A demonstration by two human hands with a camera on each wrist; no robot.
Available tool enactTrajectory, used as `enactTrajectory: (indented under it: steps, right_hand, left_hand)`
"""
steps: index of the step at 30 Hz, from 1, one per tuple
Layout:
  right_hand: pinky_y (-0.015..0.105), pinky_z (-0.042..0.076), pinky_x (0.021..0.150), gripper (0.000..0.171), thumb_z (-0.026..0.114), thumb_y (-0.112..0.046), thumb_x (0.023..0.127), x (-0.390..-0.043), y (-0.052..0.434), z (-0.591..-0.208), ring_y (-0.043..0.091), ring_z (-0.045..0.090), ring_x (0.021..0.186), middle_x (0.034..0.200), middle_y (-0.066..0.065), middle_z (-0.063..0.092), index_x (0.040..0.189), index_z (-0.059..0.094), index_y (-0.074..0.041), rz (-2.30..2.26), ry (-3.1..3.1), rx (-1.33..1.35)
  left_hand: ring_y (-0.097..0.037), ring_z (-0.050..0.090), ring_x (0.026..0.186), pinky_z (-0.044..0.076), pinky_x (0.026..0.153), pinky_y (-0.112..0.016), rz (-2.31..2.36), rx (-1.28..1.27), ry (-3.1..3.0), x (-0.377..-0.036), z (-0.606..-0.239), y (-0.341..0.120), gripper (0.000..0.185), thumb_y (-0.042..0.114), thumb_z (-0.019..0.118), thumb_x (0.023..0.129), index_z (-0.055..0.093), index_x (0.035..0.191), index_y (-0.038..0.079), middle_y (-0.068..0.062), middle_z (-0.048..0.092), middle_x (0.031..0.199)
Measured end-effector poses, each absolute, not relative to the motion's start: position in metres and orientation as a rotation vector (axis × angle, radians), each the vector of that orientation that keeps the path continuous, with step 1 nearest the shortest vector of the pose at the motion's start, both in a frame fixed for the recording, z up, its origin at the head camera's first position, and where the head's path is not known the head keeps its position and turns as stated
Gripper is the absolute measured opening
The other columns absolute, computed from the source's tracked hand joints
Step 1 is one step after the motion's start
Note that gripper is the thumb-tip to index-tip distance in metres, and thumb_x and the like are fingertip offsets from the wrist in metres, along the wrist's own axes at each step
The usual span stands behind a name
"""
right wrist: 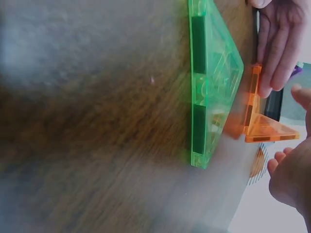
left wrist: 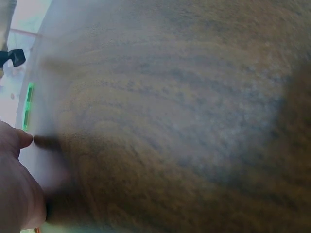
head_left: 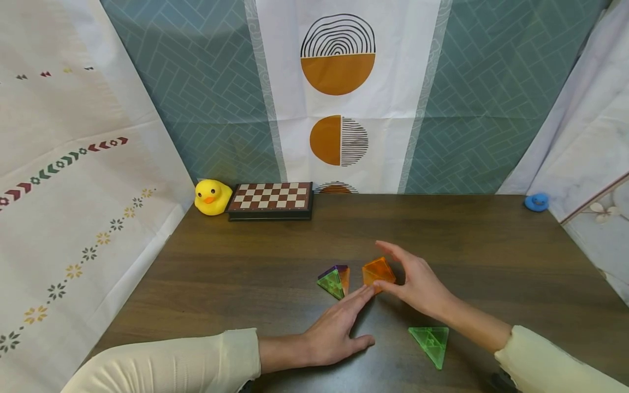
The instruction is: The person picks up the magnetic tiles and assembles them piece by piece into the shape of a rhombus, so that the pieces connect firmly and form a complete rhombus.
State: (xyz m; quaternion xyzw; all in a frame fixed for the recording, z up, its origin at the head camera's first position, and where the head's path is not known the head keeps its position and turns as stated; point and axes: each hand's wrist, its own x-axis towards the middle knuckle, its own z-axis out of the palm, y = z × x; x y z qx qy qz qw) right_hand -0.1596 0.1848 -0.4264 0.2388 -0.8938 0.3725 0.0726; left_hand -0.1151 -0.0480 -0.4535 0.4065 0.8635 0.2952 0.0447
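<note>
Two orange translucent magnetic tiles (head_left: 377,269) stand joined at an edge on the table, one low and one raised in the right wrist view. My left hand (head_left: 336,330) reaches in with straight fingers, its fingertips right at the low orange tile's near edge. Around the orange pair my right hand (head_left: 420,281) is spread, thumb on the near side and fingers beyond the far side. Just left stands a small cluster of green, purple and orange triangle tiles (head_left: 331,283). A green triangle tile (right wrist: 218,82) lies flat on the table nearer my right forearm.
At the back left of the wooden table (head_left: 221,295) sit a yellow rubber duck (head_left: 212,197) and a checkered board box (head_left: 270,202). A small blue duck (head_left: 536,202) is at the back right corner. Cloths hang behind and on both sides.
</note>
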Motion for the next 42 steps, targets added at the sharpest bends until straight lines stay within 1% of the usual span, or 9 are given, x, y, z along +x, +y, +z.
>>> enactTrajectory:
  steps: [7, 14, 17, 20, 24, 27, 29, 33, 42]
  right_hand:
    - [0.061, 0.039, 0.104, 0.102, 0.086, -0.035, 0.076, -0.141, 0.193, -0.419, 0.033, 0.04, 0.139, 0.157, 0.005, 0.036, 0.157, 0.025, -0.024, 1.128, -2.71, 0.769]
    - [0.064, 0.041, 0.099, 0.11, 0.088, -0.04, 0.073, -0.115, 0.213, -0.412, 0.035, 0.039, 0.139, 0.16, 0.003, 0.031, 0.158, 0.019, -0.032, 1.104, -2.754, 0.711]
    - [0.065, 0.042, 0.096, 0.114, 0.088, -0.04, 0.071, -0.104, 0.223, -0.413, 0.037, 0.038, 0.139, 0.161, 0.004, 0.029, 0.159, 0.016, -0.03, 1.079, -2.771, 0.717]
    - [0.039, 0.044, 0.105, 0.117, 0.088, -0.045, 0.069, -0.095, 0.233, -0.416, 0.03, 0.039, 0.14, 0.161, 0.002, 0.029, 0.159, 0.016, -0.029, 1.03, -2.792, 0.727]
    - [0.016, 0.043, 0.096, 0.107, 0.088, -0.047, 0.067, -0.087, 0.243, -0.422, 0.011, 0.045, 0.133, 0.153, -0.001, 0.042, 0.155, 0.031, -0.025, 0.969, -2.76, 0.816]
    - [0.023, 0.051, 0.089, 0.09, 0.089, -0.042, 0.067, -0.085, 0.25, -0.428, 0.008, 0.055, 0.12, 0.14, -0.001, 0.054, 0.145, 0.048, -0.019, 0.986, -2.684, 0.963]
    - [0.022, 0.051, 0.087, 0.082, 0.088, -0.041, 0.067, -0.084, 0.254, -0.431, 0.01, 0.058, 0.113, 0.133, -0.001, 0.058, 0.138, 0.055, -0.016, 1.012, -2.657, 1.049]
    - [0.017, 0.047, 0.087, 0.078, 0.084, -0.049, 0.07, -0.081, 0.263, -0.436, 0.007, 0.054, 0.111, 0.129, -0.005, 0.056, 0.136, 0.058, -0.018, 1.003, -2.728, 1.107]
    - [0.023, 0.049, 0.081, 0.065, 0.08, -0.052, 0.074, -0.082, 0.265, -0.443, 0.004, 0.048, 0.107, 0.122, -0.01, 0.052, 0.131, 0.064, -0.024, 0.907, -2.775, 1.128]
  left_hand:
    - [-0.021, 0.026, 0.147, 0.033, 0.114, -0.044, 0.893, 1.225, 2.642, -0.115, -0.452, -0.048, 0.087, 0.032, 0.074, 0.09, 0.023, 0.157, 0.008, -0.009, 0.028, 0.161]
    - [-0.02, 0.025, 0.147, 0.032, 0.114, -0.043, 0.884, 1.212, 2.641, -0.114, -0.452, -0.048, 0.088, 0.032, 0.074, 0.09, 0.023, 0.157, 0.008, -0.009, 0.027, 0.161]
    - [-0.02, 0.026, 0.147, 0.032, 0.114, -0.043, 0.884, 1.215, 2.641, -0.115, -0.452, -0.048, 0.088, 0.032, 0.074, 0.09, 0.023, 0.157, 0.008, -0.009, 0.026, 0.161]
    - [-0.02, 0.026, 0.147, 0.032, 0.114, -0.043, 0.882, 1.217, 2.644, -0.115, -0.452, -0.048, 0.088, 0.033, 0.074, 0.09, 0.023, 0.157, 0.008, -0.009, 0.027, 0.161]
    - [-0.019, 0.026, 0.147, 0.032, 0.115, -0.042, 0.873, 1.206, 2.644, -0.115, -0.451, -0.048, 0.087, 0.033, 0.074, 0.091, 0.023, 0.157, 0.008, -0.009, 0.027, 0.161]
    - [-0.018, 0.025, 0.147, 0.031, 0.115, -0.042, 0.871, 1.19, 2.634, -0.115, -0.45, -0.049, 0.087, 0.033, 0.073, 0.091, 0.023, 0.158, 0.009, -0.007, 0.026, 0.162]
    - [-0.017, 0.025, 0.148, 0.031, 0.115, -0.042, 0.868, 1.184, 2.628, -0.115, -0.45, -0.048, 0.086, 0.034, 0.073, 0.091, 0.022, 0.158, 0.01, -0.007, 0.025, 0.162]
    - [-0.017, 0.024, 0.148, 0.03, 0.115, -0.042, 0.871, 1.18, 2.621, -0.115, -0.45, -0.048, 0.087, 0.034, 0.073, 0.091, 0.023, 0.158, 0.01, -0.006, 0.025, 0.162]
    - [-0.017, 0.024, 0.148, 0.031, 0.115, -0.042, 0.863, 1.183, 2.629, -0.116, -0.451, -0.048, 0.088, 0.035, 0.073, 0.091, 0.022, 0.158, 0.011, -0.006, 0.024, 0.162]
